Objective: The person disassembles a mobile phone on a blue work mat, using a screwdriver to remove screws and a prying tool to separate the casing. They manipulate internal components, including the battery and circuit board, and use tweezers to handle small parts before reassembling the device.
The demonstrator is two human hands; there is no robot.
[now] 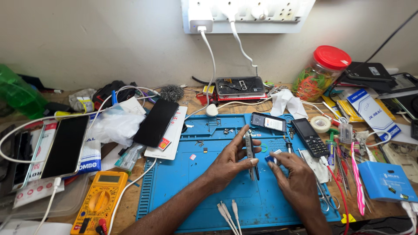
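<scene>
We see a slim dark phone frame [249,150] standing on its long edge, upright and edge-on to us, above the blue work mat [183,182] on the counter. Just beside it to the right sits a small blue piece [270,158], too small to identify, close to the frame.

A yellow multimeter [99,202] lies at the near left beside the blue work mat [187,187]. Far right stands a clear jar with a red lid [321,71]. A black keypad phone [310,137] rests on the mat's right side, near a roll of tape [321,124]. Two black smartphones [156,122] lie left of the mat.
</scene>
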